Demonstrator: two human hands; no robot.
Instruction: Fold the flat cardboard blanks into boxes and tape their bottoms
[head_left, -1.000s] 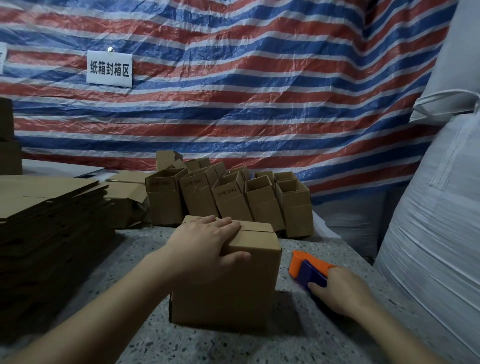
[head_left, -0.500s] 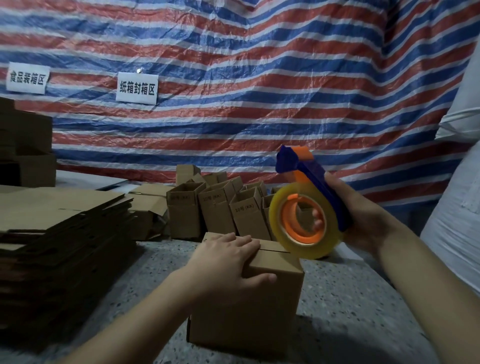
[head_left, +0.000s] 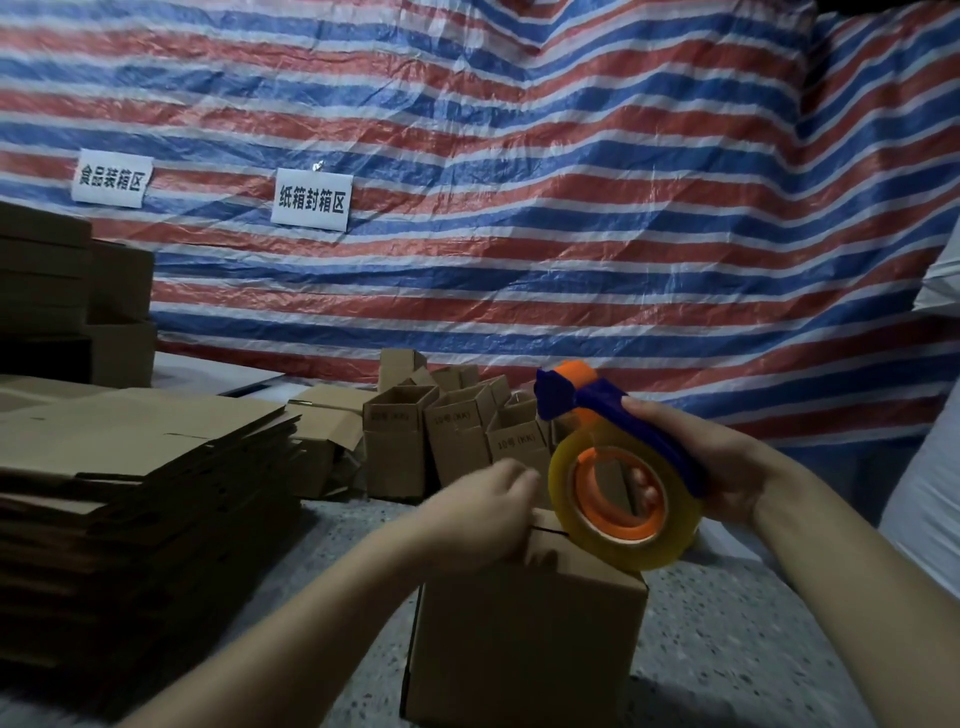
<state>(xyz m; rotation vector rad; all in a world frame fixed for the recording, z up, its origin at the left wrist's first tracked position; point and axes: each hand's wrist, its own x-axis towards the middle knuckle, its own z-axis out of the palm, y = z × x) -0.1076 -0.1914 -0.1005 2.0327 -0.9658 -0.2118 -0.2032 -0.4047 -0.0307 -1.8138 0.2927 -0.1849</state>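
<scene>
Fingers of the right hand (head_left: 727, 473) wrap around the blue handle of the tape dispenser (head_left: 621, 462), their tips showing through the orange core of the clear tape roll (head_left: 623, 540). The roll hangs just above the far right part of the folded cardboard box (head_left: 524, 639), close to its closed top flaps; whether it touches them I cannot tell. The left hand (head_left: 478, 514) is blurred, its fingers curled and bunched toward the roll's 9 o'clock edge, over the box's top seam. Whether they pinch the tape end or hold nothing, I cannot tell.

That box stands upright on the speckled table (head_left: 727, 649), at 6 o'clock from the middle of the view, with both forearms reaching over it.

Beyond it, toward 12 o'clock, a cluster of open-topped small boxes (head_left: 452, 441) stands close together, some with printed labels on their sides. At 9 o'clock a tall stack of flat cardboard blanks (head_left: 130, 493) lies on the table, well apart from the box in hand. Behind that stack, more brown cartons (head_left: 62, 291) are piled at the far left.

A red, white and blue striped tarp (head_left: 519, 182) covers the whole background. Two white paper signs (head_left: 311, 200) with printed characters hang on it at about 10 o'clock. At 3 o'clock a white woven sack (head_left: 930, 499) fills the right edge.
</scene>
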